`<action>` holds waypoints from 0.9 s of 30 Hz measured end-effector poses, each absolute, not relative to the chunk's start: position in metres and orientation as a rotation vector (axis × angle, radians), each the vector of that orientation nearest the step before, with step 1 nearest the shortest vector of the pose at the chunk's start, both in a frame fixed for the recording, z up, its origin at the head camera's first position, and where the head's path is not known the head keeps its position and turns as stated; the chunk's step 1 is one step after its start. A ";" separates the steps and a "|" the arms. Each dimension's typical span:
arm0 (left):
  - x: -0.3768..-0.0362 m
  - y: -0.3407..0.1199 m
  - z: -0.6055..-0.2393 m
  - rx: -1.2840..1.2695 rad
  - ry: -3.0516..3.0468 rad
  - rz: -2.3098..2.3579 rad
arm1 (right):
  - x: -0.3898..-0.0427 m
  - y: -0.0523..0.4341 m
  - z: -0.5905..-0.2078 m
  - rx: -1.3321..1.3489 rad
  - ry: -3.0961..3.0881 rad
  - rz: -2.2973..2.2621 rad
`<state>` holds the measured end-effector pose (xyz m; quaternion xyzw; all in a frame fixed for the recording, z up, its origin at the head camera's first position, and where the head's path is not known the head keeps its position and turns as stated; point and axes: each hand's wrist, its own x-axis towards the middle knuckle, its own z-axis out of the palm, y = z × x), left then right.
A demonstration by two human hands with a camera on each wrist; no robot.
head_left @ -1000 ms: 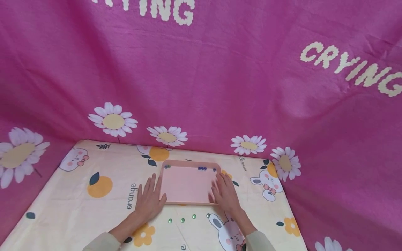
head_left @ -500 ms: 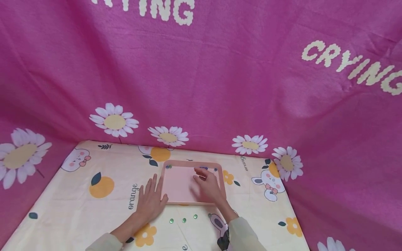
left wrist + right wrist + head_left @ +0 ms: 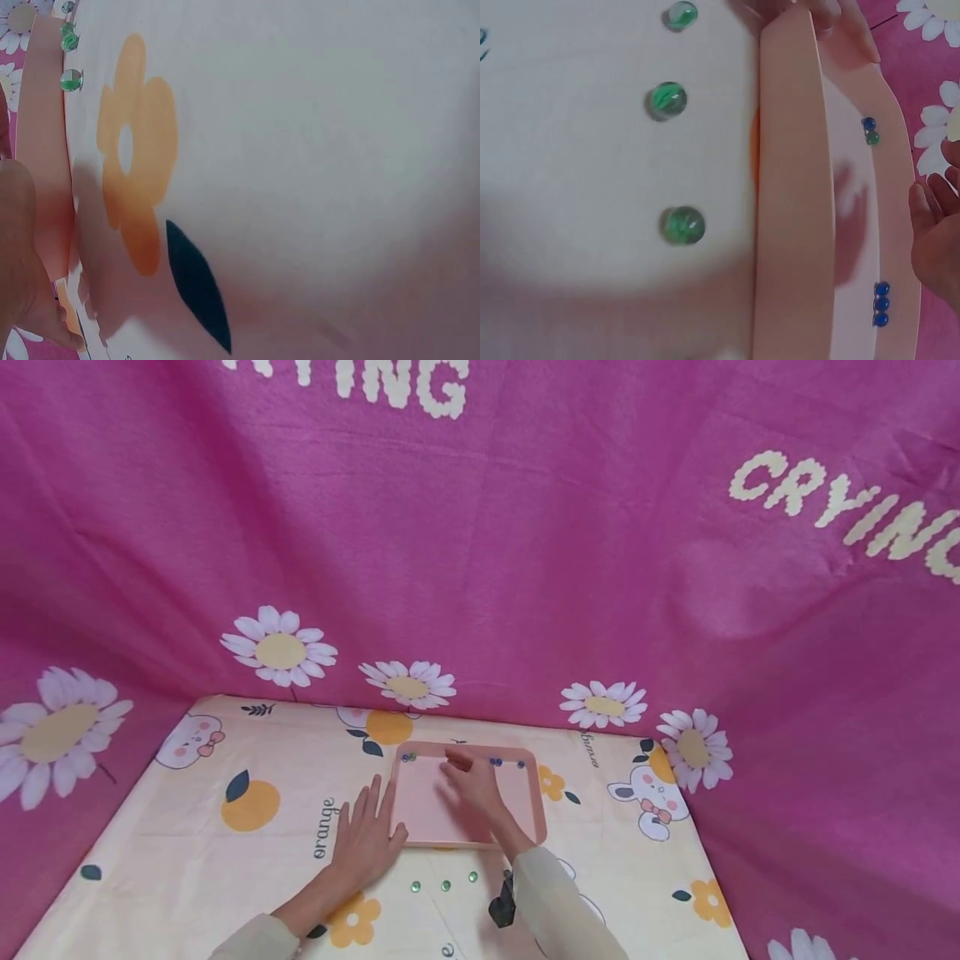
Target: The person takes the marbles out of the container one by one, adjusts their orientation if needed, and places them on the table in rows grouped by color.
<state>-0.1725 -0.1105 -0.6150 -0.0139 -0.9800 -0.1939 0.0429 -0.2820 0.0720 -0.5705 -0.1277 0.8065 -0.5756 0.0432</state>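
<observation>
Head view has my right hand [image 3: 468, 781] reaching, fingers loosely curled and holding nothing, toward the blue marbles [image 3: 496, 762] along the pink tray's [image 3: 534, 810] far edge, while my flat, open left hand [image 3: 367, 843] steadies its near-left corner; a nudge could roll them away.

Right hand [image 3: 472, 785] fingertips blurred; possibly pinching marble, cannot tell.
</observation>
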 end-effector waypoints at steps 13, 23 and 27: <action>-0.170 -0.113 -0.616 -0.022 -2.999 -0.581 | -0.293 0.042 -0.585 -0.277 2.476 -1.513; -0.175 -0.112 -0.615 -0.069 -2.992 -0.543 | -0.297 0.037 -0.592 -0.046 2.429 -1.777; -0.174 -0.114 -0.616 -0.053 -2.995 -0.532 | -0.298 0.030 -0.593 -0.085 2.466 -1.716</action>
